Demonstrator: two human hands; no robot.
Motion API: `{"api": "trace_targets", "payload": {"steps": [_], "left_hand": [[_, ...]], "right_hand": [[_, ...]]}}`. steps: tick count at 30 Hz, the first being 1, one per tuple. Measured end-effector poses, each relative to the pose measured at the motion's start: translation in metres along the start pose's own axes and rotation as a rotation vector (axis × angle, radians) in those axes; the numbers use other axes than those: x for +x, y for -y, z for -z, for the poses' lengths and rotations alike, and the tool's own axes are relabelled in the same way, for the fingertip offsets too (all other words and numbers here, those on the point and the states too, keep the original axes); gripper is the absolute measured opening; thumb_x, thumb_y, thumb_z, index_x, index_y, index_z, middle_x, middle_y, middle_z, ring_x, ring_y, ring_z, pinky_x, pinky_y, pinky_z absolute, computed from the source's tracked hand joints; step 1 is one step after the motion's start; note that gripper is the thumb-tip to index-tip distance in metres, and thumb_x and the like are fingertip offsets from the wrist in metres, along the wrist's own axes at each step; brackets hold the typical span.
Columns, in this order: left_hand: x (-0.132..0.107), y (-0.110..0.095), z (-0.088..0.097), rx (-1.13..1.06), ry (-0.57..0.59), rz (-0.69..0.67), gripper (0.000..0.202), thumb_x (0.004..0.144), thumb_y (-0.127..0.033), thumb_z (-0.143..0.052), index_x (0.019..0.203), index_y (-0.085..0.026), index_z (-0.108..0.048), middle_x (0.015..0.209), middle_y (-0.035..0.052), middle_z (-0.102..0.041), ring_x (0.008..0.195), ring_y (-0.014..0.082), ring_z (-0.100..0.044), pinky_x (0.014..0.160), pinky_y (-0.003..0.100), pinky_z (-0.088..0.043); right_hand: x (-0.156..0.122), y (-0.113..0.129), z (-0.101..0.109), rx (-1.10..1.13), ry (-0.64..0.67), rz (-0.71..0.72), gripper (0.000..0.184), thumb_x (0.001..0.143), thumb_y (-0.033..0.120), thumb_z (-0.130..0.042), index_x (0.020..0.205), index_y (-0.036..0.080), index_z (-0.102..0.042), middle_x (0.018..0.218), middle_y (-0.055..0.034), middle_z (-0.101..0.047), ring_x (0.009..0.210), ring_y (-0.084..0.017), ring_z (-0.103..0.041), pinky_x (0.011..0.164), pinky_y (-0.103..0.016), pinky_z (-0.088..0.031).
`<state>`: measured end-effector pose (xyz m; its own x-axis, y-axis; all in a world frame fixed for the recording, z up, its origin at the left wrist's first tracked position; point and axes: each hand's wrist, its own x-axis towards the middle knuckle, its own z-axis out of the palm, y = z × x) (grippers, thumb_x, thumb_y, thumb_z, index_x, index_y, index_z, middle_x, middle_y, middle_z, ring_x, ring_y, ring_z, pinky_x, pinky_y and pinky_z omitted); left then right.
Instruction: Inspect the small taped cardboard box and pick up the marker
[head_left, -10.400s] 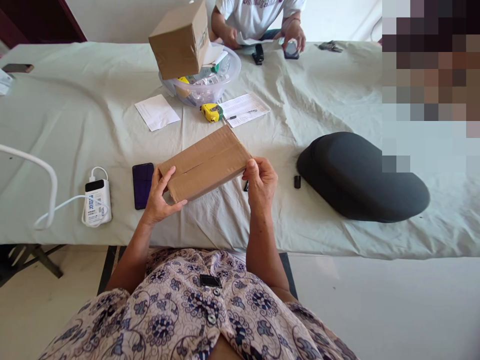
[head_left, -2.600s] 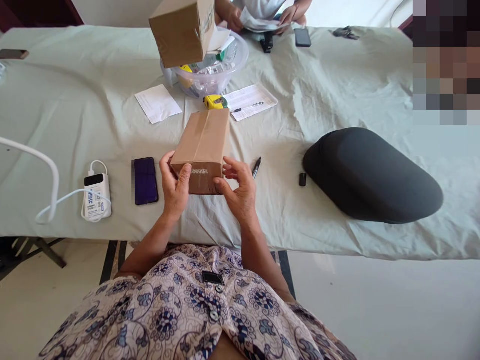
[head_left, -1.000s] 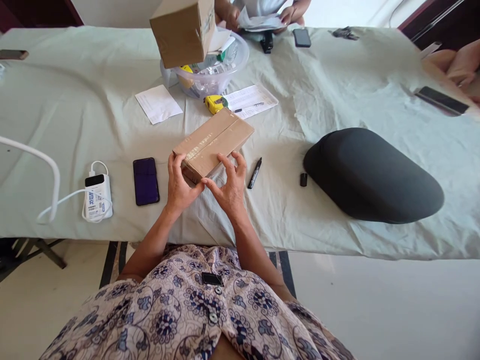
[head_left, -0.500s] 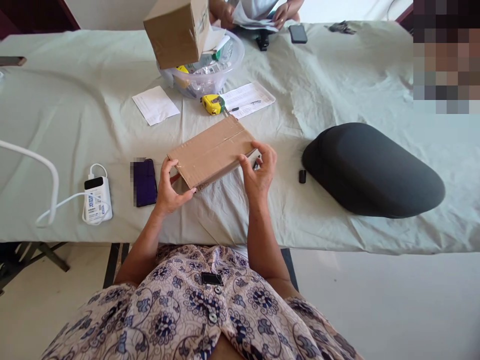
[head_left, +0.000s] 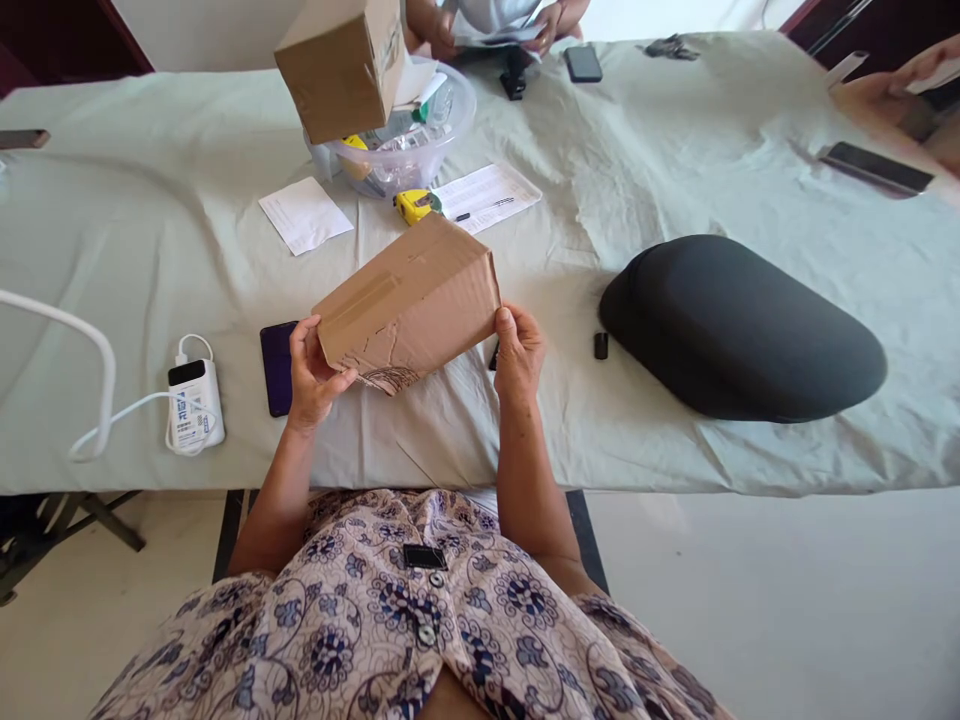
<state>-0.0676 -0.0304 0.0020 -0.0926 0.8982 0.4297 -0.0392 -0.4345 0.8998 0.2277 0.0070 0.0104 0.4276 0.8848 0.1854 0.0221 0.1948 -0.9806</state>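
Head view — cardboard box [head_left: 409,300] tilted between both hands, left [head_left: 311,362] and right [head_left: 517,352] clasping opposite ends.

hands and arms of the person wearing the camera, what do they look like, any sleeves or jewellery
Both arms are bare to above the elbow. The left hand and right hand show no gloves, rings or watch. The garment below is pale with a dark blue floral print and buttons.
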Motion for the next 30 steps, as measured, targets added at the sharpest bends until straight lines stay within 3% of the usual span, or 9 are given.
{"api": "trace_targets", "payload": {"steps": [6, 9, 11, 15, 20, 25, 30], "left_hand": [[-0.001, -0.005, -0.018, -0.173, -0.117, 0.069, 0.09, 0.059, -0.049, -0.101, 0.135, -0.034, -0.056, 0.129, 0.0059, -0.067, 0.113, 0.0211, -0.068, 0.094, 0.031, -0.057], [-0.003, -0.007, -0.031, -0.259, -0.18, 0.166, 0.088, 0.057, -0.045, -0.102, 0.131, -0.034, -0.055, 0.122, 0.0037, -0.068, 0.105, 0.0188, -0.069, 0.089, 0.029, -0.058], [-0.004, -0.008, -0.038, -0.306, -0.212, 0.241, 0.088, 0.056, -0.044, -0.102, 0.129, -0.034, -0.054, 0.118, 0.0025, -0.069, 0.099, 0.0176, -0.07, 0.082, 0.027, -0.057], [-0.004, -0.011, -0.049, -0.373, -0.3, 0.354, 0.086, 0.054, -0.043, -0.103, 0.125, -0.035, -0.055, 0.112, -0.0005, -0.069, 0.089, 0.0151, -0.069, 0.069, 0.023, -0.054], [-0.003, -0.019, -0.057, -0.458, -0.378, 0.441, 0.084, 0.052, -0.041, -0.103, 0.12, -0.035, -0.055, 0.111, -0.0009, -0.071, 0.093, 0.0183, -0.07, 0.068, 0.026, -0.058], [-0.001, -0.025, -0.06, -0.517, -0.383, 0.485, 0.078, 0.054, -0.038, -0.102, 0.118, -0.035, -0.057, 0.112, -0.0017, -0.071, 0.092, 0.0172, -0.071, 0.069, 0.027, -0.061], [0.0, -0.027, -0.062, -0.528, -0.372, 0.483, 0.075, 0.057, -0.039, -0.102, 0.117, -0.034, -0.058, 0.112, -0.0031, -0.072, 0.094, 0.0167, -0.072, 0.071, 0.028, -0.063]], "right_hand": [[-0.005, -0.006, -0.007, 0.193, 0.022, -0.096, 0.053, 0.084, 0.068, -0.07, 0.122, 0.032, -0.072, 0.113, -0.0014, -0.072, 0.097, -0.014, -0.067, 0.079, -0.028, -0.056], [-0.01, -0.005, -0.014, 0.218, 0.042, -0.112, 0.073, 0.081, 0.063, -0.076, 0.147, 0.04, -0.056, 0.12, -0.0011, -0.07, 0.099, -0.014, -0.067, 0.075, -0.025, -0.055], [-0.016, -0.004, -0.018, 0.231, 0.087, -0.139, 0.081, 0.08, 0.062, -0.077, 0.154, 0.041, -0.048, 0.123, -0.0023, -0.071, 0.102, -0.014, -0.067, 0.074, -0.025, -0.055], [-0.029, -0.002, -0.024, 0.265, 0.187, -0.216, 0.076, 0.076, 0.065, -0.081, 0.143, 0.036, -0.058, 0.131, -0.0045, -0.073, 0.106, -0.016, -0.069, 0.072, -0.024, -0.055], [-0.041, -0.001, -0.025, 0.283, 0.346, -0.242, 0.077, 0.073, 0.063, -0.087, 0.14, 0.035, -0.062, 0.135, -0.0054, -0.075, 0.094, -0.016, -0.07, 0.072, -0.028, -0.058], [-0.049, -0.004, -0.025, 0.317, 0.511, -0.266, 0.092, 0.067, 0.064, -0.091, 0.147, 0.038, -0.054, 0.142, -0.0062, -0.069, 0.095, -0.02, -0.074, 0.08, -0.038, -0.065], [-0.056, -0.006, -0.022, 0.2, 0.567, -0.227, 0.102, 0.069, 0.068, -0.089, 0.155, 0.04, -0.044, 0.151, -0.0086, -0.061, 0.105, -0.023, -0.072, 0.092, -0.043, -0.066]]}}
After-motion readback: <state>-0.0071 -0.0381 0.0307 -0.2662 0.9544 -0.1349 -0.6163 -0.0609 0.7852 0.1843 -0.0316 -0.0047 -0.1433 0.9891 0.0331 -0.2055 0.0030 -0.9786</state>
